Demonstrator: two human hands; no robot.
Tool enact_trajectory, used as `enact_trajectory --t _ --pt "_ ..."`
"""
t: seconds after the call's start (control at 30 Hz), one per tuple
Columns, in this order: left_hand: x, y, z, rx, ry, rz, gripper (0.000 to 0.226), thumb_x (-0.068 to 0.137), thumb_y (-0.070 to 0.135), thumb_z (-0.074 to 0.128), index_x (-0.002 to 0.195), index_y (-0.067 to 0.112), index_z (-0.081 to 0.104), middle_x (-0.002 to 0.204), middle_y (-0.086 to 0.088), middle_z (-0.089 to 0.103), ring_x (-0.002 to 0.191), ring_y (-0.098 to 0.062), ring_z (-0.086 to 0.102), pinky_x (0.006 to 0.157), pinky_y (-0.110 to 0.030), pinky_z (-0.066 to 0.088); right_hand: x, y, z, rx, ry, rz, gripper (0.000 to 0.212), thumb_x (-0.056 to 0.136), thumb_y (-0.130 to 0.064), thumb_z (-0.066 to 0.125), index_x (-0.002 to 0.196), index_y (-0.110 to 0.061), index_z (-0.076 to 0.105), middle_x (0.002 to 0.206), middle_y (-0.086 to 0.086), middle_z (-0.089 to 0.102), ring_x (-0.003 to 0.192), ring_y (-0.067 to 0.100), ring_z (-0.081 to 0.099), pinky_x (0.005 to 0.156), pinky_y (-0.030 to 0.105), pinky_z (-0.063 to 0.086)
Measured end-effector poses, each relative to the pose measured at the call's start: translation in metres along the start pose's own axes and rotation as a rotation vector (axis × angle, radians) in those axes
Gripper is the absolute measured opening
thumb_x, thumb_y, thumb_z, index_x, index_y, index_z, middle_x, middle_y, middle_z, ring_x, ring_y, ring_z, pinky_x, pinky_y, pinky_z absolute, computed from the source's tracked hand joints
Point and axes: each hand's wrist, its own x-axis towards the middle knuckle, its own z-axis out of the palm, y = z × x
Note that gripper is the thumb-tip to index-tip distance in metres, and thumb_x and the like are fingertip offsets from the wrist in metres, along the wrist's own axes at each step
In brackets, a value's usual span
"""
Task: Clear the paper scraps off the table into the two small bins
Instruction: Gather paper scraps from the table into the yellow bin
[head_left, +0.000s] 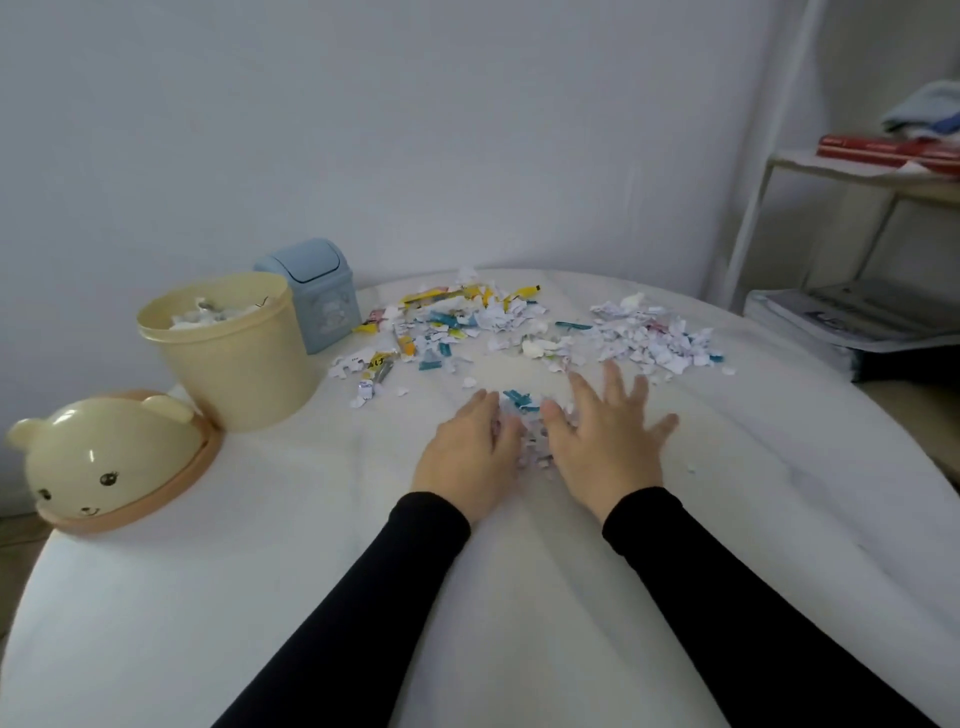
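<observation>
A white, smooth, rounded tabletop (571, 597) stands against a pale wall. Both hands lie flat — left hand (467, 452) and right hand (608, 441), grip released, fingers spread — flanking a small heap of torn paper scraps (535, 447). Beyond the fingertips lie more scraps (498, 327), strewn left to right; far-left stand the round cream bin (239, 358) and boxy blue bin (322, 296).

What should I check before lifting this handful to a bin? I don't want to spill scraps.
1. Scraps gathered between the hands: ok, a small heap lies between left hand and right hand.
2. Grip on heap: not ok, right fingers are spread flat; left partly curled.
3. Cream bin open: ok, bear lid lies beside it.
4. Room in cream bin: cannot tell, scraps show near its rim.
5. Blue bin open: not ok, flap shut.
</observation>
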Motion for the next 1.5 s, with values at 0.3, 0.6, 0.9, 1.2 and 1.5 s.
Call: enact_trajectory --t 0.3,0.6,0.9,1.2,1.5 --pt "0.003 0.009 0.020 0.294 -0.075 0.003 0.092 0.084 0.069 0.037 0.151 0.015 0.004 0.159 -0.006 0.010 0.145 -0.025 0.012 0.116 -0.047 0.009 -0.002 0.015 0.003 0.196 -0.101 0.028 0.066 0.098 -0.046 0.034 0.153 -0.022 0.004 0.159 0.013 -0.014 0.146 0.037 -0.003 0.119 0.044 0.004" --pt "0.014 -0.011 -0.002 0.119 0.168 0.204 0.095 0.067 0.068 0.048 0.146 0.019 0.031 0.140 0.002 0.041 0.127 -0.017 0.032 0.102 -0.024 0.028 0.031 0.007 0.006 0.447 0.056 -0.341 0.038 0.099 -0.027 0.044 0.135 -0.016 0.049 0.139 -0.001 0.049 0.130 0.012 0.043 0.103 0.017 0.028" --pt "0.039 -0.005 0.019 0.310 -0.100 0.296 0.091 0.060 0.074 0.021 0.141 0.035 0.026 0.142 0.011 0.033 0.129 -0.017 0.031 0.098 -0.032 0.023 0.040 0.005 0.019 0.552 -0.042 -0.326 0.045 0.102 -0.033 0.034 0.143 -0.016 0.040 0.148 -0.003 0.038 0.139 0.008 0.030 0.105 0.011 0.016" --pt "0.047 -0.014 0.011 0.234 -0.111 0.226 0.067 0.083 0.051 0.040 0.141 0.018 0.033 0.133 0.000 0.040 0.123 -0.021 0.037 0.105 -0.030 0.030 0.041 0.000 0.028 0.114 -0.114 -0.366 0.046 0.102 -0.036 0.028 0.139 -0.013 0.043 0.143 0.001 0.044 0.134 0.018 0.035 0.110 0.037 0.027" --pt "0.033 -0.012 0.008 0.363 -0.041 0.218 0.030 0.096 0.034 0.040 0.114 0.010 0.047 0.113 -0.007 0.048 0.105 -0.024 0.048 0.085 -0.030 0.039 0.038 -0.011 0.023 -0.082 -0.069 -0.357 0.037 0.102 -0.037 0.026 0.111 -0.014 0.052 0.112 0.009 0.053 0.106 0.029 0.048 0.082 0.037 0.038"
